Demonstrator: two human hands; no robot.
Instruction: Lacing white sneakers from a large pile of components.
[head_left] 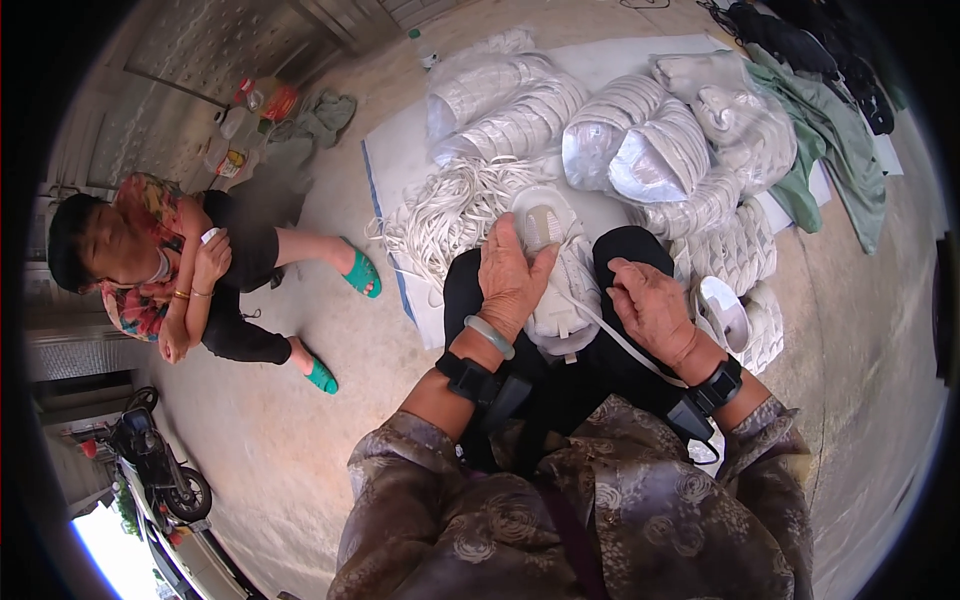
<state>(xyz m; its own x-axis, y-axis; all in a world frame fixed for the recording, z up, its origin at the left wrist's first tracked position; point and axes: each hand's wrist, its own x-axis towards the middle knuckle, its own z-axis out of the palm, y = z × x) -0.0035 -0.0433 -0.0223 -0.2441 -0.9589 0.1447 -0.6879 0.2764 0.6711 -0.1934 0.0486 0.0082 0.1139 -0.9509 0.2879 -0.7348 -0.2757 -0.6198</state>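
Observation:
A white shoe (562, 318) lies between my knees with its opening facing away from me. My left hand (508, 280) holds its left side, the fingers along the outer edge and the thumb over the upper. A white shoelace (610, 333) comes out of the shoe and runs down to the right, passing under my right hand (650, 308). That hand is closed above my right knee, its fingers bent inward. What is in its fingertips, if anything, is hidden. Just beyond my left hand is a heap of loose white laces (450, 215).
Stacked white shoe parts (505, 110) lie on a pale sheet (620, 52) ahead. Another white shoe (722, 312) is beside my right knee. Green cloth (840, 170) lies far right. At left sits a person (150, 260) in green slippers; a motorcycle (165, 470) stands behind.

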